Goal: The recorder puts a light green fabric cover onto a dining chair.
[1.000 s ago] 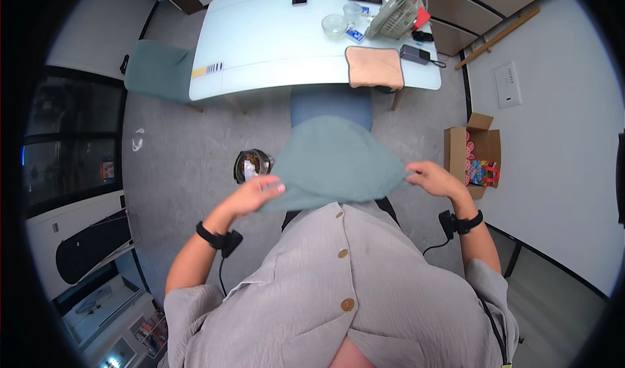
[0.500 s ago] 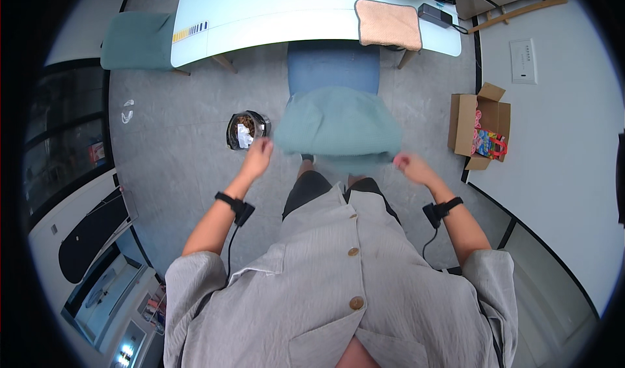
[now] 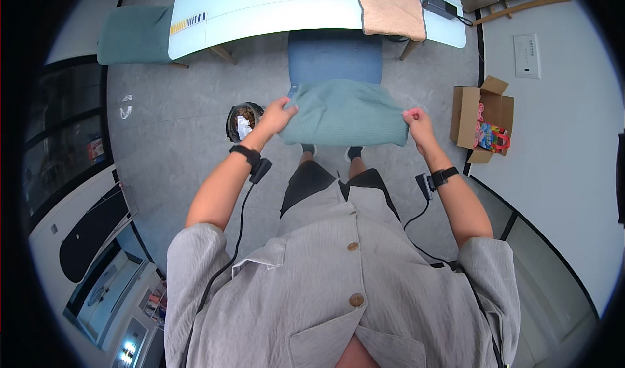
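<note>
A grey-green ribbed fabric cover (image 3: 345, 115) lies across the near end of a blue chair (image 3: 335, 58), its front edge hanging just beyond my feet. My left hand (image 3: 278, 116) is closed on the cover's left side, thumb along the cloth. At the opposite corner, my right hand (image 3: 418, 122) pinches the fabric between thumb and fingers. Between both hands the cloth is spread wide, with soft folds on its far left part. Whatever part of the chair is under the cloth is hidden.
A dark-rimmed trash bin (image 3: 244, 122) stands left of the chair. Ahead is a white table (image 3: 273, 16) with an orange towel (image 3: 390, 15) and a black power adapter (image 3: 439, 6). A cardboard box (image 3: 465, 117) sits by the right wall; a green chair (image 3: 133, 36) is far left.
Both hands have moved forward, away from my body. My left hand, beside the cover's left edge before, now grips it. The cover's front edge has risen and drawn away from me.
</note>
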Available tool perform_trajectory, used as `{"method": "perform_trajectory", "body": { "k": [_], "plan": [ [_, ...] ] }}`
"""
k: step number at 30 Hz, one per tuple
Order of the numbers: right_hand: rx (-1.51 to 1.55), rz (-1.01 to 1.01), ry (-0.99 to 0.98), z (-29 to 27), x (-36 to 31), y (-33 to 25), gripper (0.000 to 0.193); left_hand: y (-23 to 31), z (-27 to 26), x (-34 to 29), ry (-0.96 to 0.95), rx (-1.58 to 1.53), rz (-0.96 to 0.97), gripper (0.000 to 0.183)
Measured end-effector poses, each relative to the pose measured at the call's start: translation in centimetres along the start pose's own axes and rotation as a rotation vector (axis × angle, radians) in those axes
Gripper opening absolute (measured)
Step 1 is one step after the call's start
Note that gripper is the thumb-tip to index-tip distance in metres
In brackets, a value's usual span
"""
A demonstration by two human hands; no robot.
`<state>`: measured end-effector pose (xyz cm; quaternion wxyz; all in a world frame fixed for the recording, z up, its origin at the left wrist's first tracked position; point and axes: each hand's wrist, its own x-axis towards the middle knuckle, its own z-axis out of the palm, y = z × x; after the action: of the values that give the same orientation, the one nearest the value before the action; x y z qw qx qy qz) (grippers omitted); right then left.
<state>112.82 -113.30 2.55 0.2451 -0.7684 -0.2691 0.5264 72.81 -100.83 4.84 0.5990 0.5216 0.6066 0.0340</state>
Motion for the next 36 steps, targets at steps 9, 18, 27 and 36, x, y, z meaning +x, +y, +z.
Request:
{"method": "perform_trajectory", "body": {
  "k": [9, 18, 27, 36],
  "plan": [
    [0.871, 0.167, -0.293, -2.7, -6.8, -1.6, 0.025, -1.5, -1.3, -7.0, -0.273, -1.187, -0.111, 0.045],
    [0.417, 0.415, -0.498, -2.5, -9.8, -1.8, 0.05, -5.0, -0.8, -10.1, -0.481, -0.59, -0.307, 0.047],
    [0.92, 0.261, -0.613, -1.9, -8.5, -4.4, 0.054, 0.0, -1.5, -7.8, -0.543, -1.064, -0.051, 0.054],
    [0.671, 0.442, -0.674, -0.8, -8.9, -4.1, 0.058, -0.9, 0.7, -8.7, -0.5, -1.105, -0.303, 0.048]
  ]
}}
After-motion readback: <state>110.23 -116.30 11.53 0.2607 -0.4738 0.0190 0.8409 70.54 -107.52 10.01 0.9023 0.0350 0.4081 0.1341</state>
